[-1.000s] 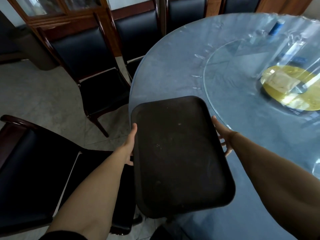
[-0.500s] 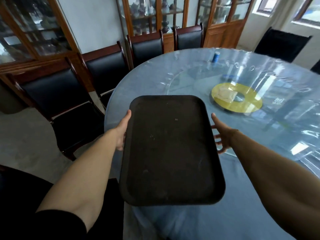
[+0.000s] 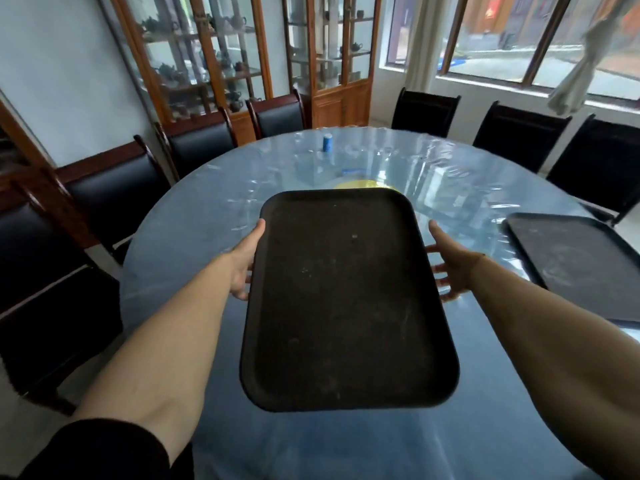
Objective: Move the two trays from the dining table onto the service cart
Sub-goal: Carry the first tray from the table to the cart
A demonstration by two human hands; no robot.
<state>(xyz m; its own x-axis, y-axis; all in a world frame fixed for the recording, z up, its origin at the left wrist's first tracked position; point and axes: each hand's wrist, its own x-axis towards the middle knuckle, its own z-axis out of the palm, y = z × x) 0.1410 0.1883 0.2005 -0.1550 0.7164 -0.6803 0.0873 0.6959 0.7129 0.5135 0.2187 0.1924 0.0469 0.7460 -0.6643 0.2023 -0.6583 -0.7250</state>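
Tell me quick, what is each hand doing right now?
Left hand: closed on the dark tray, gripping its left edge.
Right hand: holding the same tray's right edge, fingers spread underneath.

We are seeing daylight entering through the windows [image 3: 540, 39] at upper right; the room is reading evenly lit, moderately bright; the clear plastic cover on the dining table [image 3: 214, 216] is throwing white glare streaks along its far side; the dark tray [image 3: 346, 299] is showing dust specks sharply, so the centre is holding focus; the cabinets [image 3: 214, 57] and chairs [image 3: 114, 188] are bowing outward under wide-angle distortion at the frame edges; the left sleeve [image 3: 104, 452] in the lower left corner is appearing soft and underexposed.
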